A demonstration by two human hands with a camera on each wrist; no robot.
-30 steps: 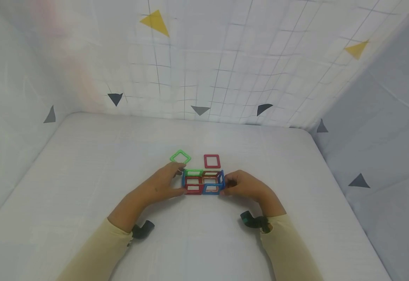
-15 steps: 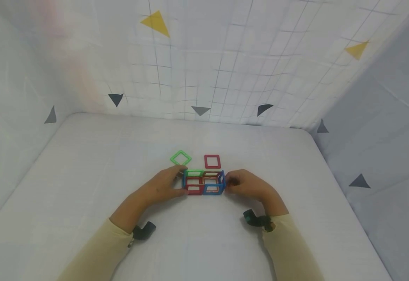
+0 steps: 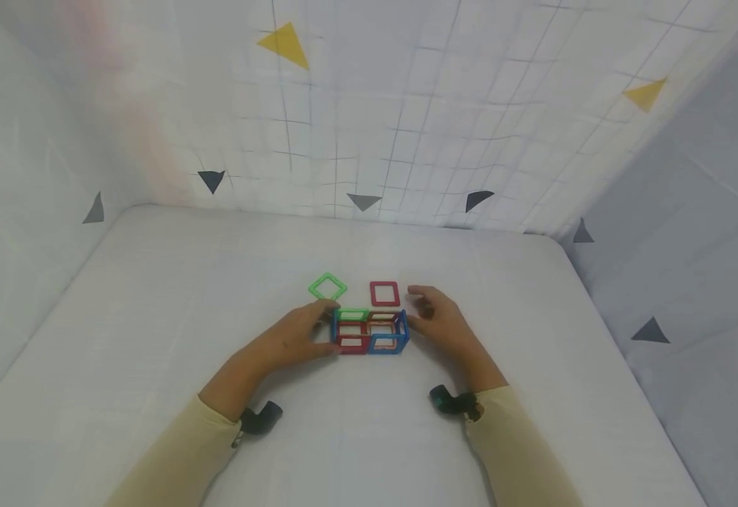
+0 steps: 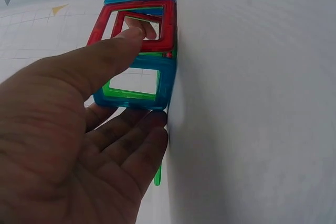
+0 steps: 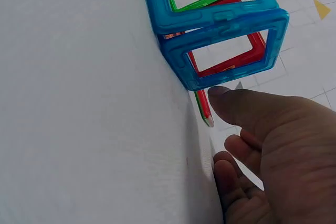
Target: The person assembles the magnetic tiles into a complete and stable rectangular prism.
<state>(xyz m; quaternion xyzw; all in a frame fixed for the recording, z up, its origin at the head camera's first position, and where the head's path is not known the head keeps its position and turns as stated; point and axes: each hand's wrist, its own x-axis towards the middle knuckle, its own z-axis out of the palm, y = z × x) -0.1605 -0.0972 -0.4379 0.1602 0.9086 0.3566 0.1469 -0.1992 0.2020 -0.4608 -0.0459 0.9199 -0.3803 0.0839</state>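
Observation:
An open-topped box of magnetic tiles [image 3: 369,344] stands upright on the table, with red, blue and green frames for walls. My left hand [image 3: 289,339] holds its left end. In the left wrist view the thumb [image 4: 113,59] presses a red front tile, while the fingers lie by the blue end tile [image 4: 131,103]. My right hand [image 3: 448,329] is beside the right end with fingers parted, holding nothing. Its thumb [image 5: 236,103] is close to the blue end tile [image 5: 194,80] in the right wrist view; whether they touch I cannot tell.
Behind the box a loose green square tile [image 3: 318,282] lies turned like a diamond, close to the left fingertips. A loose red square tile [image 3: 384,304] lies to its right. The white table [image 3: 356,436] meets a sheet wall [image 3: 407,155] marked with grid lines and triangles.
My right hand has come away from the box's right end, its fingers opening and moving back toward the red tile. The left hand keeps its hold; the box stays put.

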